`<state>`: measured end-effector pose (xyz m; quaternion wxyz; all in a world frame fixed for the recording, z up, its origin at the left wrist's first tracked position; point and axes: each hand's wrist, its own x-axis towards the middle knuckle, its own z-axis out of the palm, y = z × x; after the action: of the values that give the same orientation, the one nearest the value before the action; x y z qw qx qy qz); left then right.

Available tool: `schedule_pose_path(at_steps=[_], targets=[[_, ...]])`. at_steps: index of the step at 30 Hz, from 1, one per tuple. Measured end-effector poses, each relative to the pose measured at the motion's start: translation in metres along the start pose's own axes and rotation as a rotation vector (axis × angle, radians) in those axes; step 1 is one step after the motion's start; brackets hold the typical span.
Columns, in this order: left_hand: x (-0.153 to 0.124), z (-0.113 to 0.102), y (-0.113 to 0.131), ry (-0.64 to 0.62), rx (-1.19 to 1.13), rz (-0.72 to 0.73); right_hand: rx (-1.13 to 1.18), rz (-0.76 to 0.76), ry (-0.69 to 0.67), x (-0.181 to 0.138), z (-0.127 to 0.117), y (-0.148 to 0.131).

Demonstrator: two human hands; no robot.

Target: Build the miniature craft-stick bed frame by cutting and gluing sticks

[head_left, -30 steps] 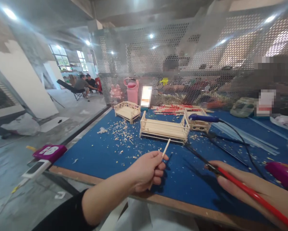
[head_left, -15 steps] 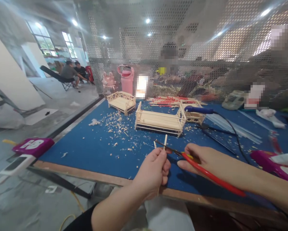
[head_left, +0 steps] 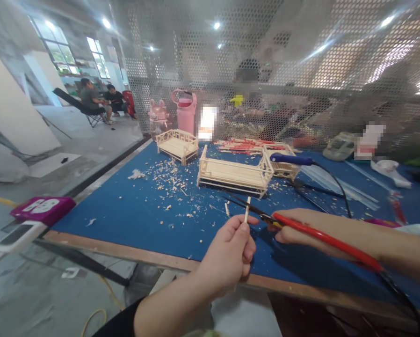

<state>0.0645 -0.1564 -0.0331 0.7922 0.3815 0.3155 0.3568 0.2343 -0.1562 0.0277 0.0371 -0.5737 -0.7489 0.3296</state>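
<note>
My left hand (head_left: 231,250) pinches a short pale wooden stick (head_left: 247,215) upright between thumb and fingers, over the blue mat near the table's front edge. My right hand (head_left: 296,224) is closed round red-handled cutters (head_left: 322,238), whose thin dark blades (head_left: 247,205) pass just behind the stick's top. A small cut-off piece of stick (head_left: 227,209) lies on the mat just left of the blades. Beyond them stands a miniature wooden bed (head_left: 233,174).
A second small wooden bed (head_left: 177,145) and a third frame (head_left: 282,161) stand farther back, with a blue-handled tool (head_left: 290,159) and its black cable. Wood chips litter the blue mat (head_left: 133,215). A perforated metal screen (head_left: 266,70) backs the table; people sit beyond. A purple box (head_left: 41,208) lies left.
The cutters came from the right to the stick. The stick is shorter now and a cut-off piece lies on the mat. My left hand dropped slightly toward me.
</note>
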Motion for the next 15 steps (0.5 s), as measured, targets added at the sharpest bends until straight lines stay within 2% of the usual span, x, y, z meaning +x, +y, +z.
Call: schedule_pose_path(at_steps=[9, 15], targets=[[0.001, -0.002, -0.001, 0.011, 0.012, -0.001, -0.153, 0.049, -0.084, 0.0, -0.008, -0.019], [0.003, 0.003, 0.003, 0.132, 0.011, -0.105, -0.23, 0.016, -0.084, 0.011, 0.001, -0.01]])
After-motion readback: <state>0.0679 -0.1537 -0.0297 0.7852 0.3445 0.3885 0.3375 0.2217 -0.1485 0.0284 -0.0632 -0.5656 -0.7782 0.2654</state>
